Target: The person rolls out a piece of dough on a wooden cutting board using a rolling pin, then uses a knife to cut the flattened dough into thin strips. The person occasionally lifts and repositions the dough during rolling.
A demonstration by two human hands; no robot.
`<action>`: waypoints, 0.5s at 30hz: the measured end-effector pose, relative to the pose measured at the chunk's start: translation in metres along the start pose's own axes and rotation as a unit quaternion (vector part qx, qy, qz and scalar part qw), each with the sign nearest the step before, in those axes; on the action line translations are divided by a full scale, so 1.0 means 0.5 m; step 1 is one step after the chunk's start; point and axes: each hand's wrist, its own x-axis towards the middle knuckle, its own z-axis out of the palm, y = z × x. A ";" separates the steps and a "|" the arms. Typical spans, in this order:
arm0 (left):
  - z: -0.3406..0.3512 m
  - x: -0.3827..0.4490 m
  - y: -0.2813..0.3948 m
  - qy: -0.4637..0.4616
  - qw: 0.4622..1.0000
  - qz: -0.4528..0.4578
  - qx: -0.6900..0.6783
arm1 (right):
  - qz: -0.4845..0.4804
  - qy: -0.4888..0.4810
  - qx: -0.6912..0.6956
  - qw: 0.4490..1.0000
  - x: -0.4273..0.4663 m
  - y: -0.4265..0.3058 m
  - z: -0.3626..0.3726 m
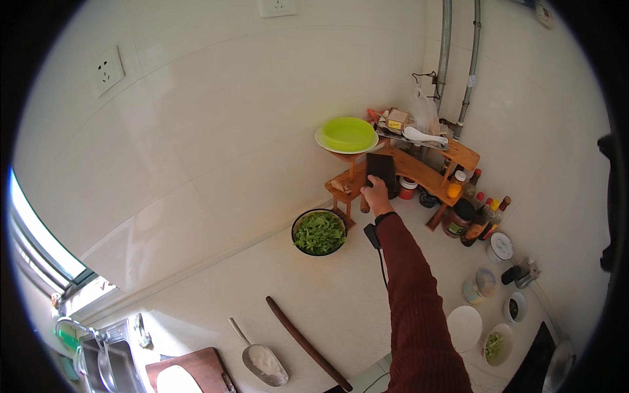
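My right hand (376, 192), in a dark red knitted sleeve, reaches to the wooden corner shelf (422, 169). Its fingers close on a dark-bladed cleaver (381, 166) where the blade meets the wooden handle (364, 204); the blade stands against the lower tier and the palm hides part of the grip. A piece of ginger root (340, 186) lies on that tier to the left. Below the shelf sits a bowl of chopped leafy greens (319, 233). My left hand is out of view.
A green basin (348, 133) tops the shelf. Bottles (491, 213) and jars stand right. Nearer are a rolling pin (304, 339), a metal scoop of white powder (265, 363), a cutting board (209, 363) and a sink (118, 358). Bowls and a white plate (464, 328) lie right.
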 end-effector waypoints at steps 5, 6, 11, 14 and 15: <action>0.001 0.013 0.019 0.002 1.000 0.017 0.008 | 0.007 0.006 0.056 0.998 -0.080 -0.008 -0.011; 0.002 0.017 0.023 0.003 1.000 0.019 0.010 | -0.002 0.015 0.069 0.997 -0.098 -0.007 -0.008; -0.002 0.034 0.045 0.005 0.999 0.041 0.022 | 0.008 0.050 0.079 0.996 -0.111 -0.010 0.055; -0.008 0.040 0.054 0.009 0.999 0.048 0.023 | -0.045 0.155 -0.013 0.987 -0.108 -0.015 0.079; -0.010 0.041 0.056 0.009 0.998 0.048 0.025 | -0.027 0.166 -0.024 0.986 -0.107 -0.019 0.082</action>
